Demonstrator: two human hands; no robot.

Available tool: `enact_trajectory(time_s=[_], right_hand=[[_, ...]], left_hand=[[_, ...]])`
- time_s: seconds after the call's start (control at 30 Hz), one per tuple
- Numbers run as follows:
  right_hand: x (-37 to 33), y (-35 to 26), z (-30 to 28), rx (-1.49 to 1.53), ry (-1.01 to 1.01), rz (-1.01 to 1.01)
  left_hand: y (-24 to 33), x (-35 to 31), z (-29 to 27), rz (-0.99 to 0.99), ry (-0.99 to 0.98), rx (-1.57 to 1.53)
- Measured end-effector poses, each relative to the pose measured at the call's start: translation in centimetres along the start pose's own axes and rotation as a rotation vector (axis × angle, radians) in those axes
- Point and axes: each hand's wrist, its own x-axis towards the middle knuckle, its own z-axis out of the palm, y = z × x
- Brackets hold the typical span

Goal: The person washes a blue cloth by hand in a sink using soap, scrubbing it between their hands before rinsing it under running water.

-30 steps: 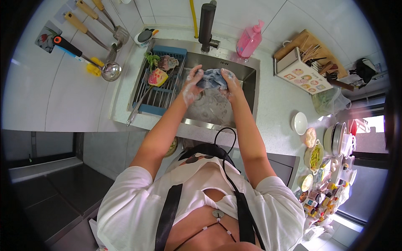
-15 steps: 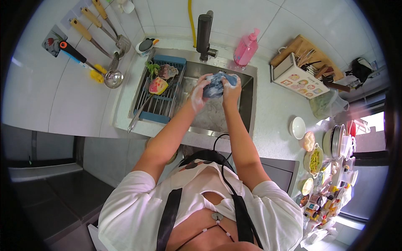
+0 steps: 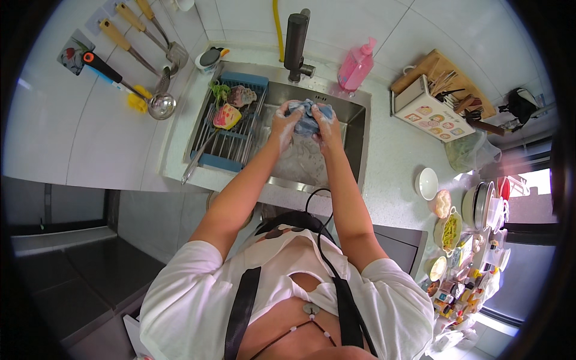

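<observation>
A soapy blue-grey cloth (image 3: 306, 123) is bunched between my two hands over the steel sink (image 3: 351, 150). My left hand (image 3: 284, 125) grips its left side, with white lather on the fingers and wrist. On the other side my right hand (image 3: 326, 127) is closed on the cloth, thumb on top and suds along the fingers. Foamy water lies on the sink bottom beneath. The dark faucet (image 3: 295, 48) stands behind the cloth, apart from both hands.
A blue-ended drying rack (image 3: 222, 162) spans the sink's left side, holding a colourful sponge (image 3: 227, 117) and greens (image 3: 220, 93). Behind the sink stands a pink pump bottle (image 3: 356, 67). At right are a utensil holder (image 3: 429, 111), a white bowl (image 3: 426, 183) and crowded dishes. Ladles hang left.
The cloth is squeezed into a more folded shape, with both hands turned slightly around it. My hands stay over the sink, and the view has shifted a little.
</observation>
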Motion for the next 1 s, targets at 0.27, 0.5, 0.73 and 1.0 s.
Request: enact_trajectory(time_s=[0.27, 0.5, 0.73, 1.0], right_hand=[[2.7, 3.4, 0.1, -0.425, 0.361, -0.501], [-3.5, 1.1, 2.0, -0.514, 0.092, -1.117], [0.7, -0.3, 1.7, -0.378, 0.204, -0.655], [-2.5, 0.9, 2.8, -0.324, 0.027, -0.983]], left_hand=[[-2.4, 1.0, 0.9, -0.208, 0.195, -0.429], [0.1, 1.0, 0.7, -0.236, -0.137, -0.583], [-0.2, -1.1, 4.4, -0.174, 0.146, -0.468], [0.0, 1.1, 1.6, -0.240, -0.123, -0.713]])
